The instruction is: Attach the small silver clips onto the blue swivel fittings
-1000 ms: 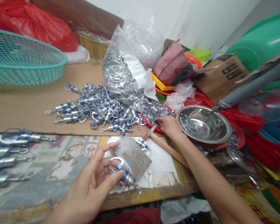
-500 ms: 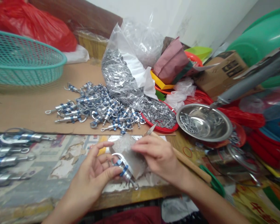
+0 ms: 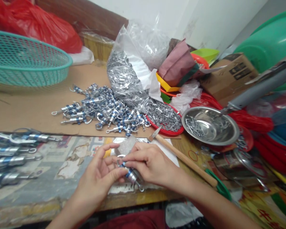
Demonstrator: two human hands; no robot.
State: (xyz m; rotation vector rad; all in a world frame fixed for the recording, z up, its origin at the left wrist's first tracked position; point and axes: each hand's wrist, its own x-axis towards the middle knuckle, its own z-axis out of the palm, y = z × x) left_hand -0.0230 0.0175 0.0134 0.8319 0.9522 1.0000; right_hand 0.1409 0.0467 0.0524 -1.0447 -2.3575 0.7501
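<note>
My left hand (image 3: pixel 98 173) pinches a silver-and-blue metal fitting (image 3: pixel 131 176) between thumb and fingers. The fitting tilts down to the right, with a ring at its lower end and a curved hook at the top. The fingertips of my right hand (image 3: pixel 152 163) are pressed together against its upper part; whatever they pinch is hidden. A pale, translucent block (image 3: pixel 128 145) lies just behind and beneath the hands. Beyond my right hand rests a hammer (image 3: pixel 178 152) with a wooden handle.
Many similar fittings (image 3: pixel 109 109) are heaped on cardboard, and others (image 3: pixel 14 157) lie at left. Small metal strips fill a clear bag (image 3: pixel 125 79) and a red dish (image 3: pixel 182 129). A steel bowl (image 3: pixel 211 135) stands at right, a turquoise basket (image 3: pixel 30 76) at back left.
My right hand has come left and down onto the upper part of the fitting, away from the hammer head. My left hand keeps its hold. The view has shifted slightly.
</note>
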